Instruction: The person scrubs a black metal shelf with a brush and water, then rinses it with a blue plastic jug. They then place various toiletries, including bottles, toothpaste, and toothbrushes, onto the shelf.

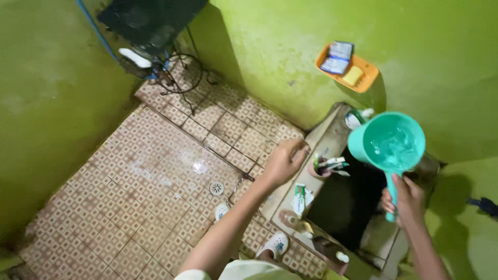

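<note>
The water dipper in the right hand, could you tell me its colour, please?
Teal green, scoop and handle alike: the dipper, seen in the head view.

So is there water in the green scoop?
Yes. The green scoop, held level by its handle in the right hand, shows shimmering water inside its bowl.

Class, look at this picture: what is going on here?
A person stands in a green-walled bathroom with a tiled floor. The right hand grips the handle of a teal water dipper, held up with water in it above a dark water tank. The left hand is closed and raised beside a cup of toothbrushes on the tank's ledge.
</note>
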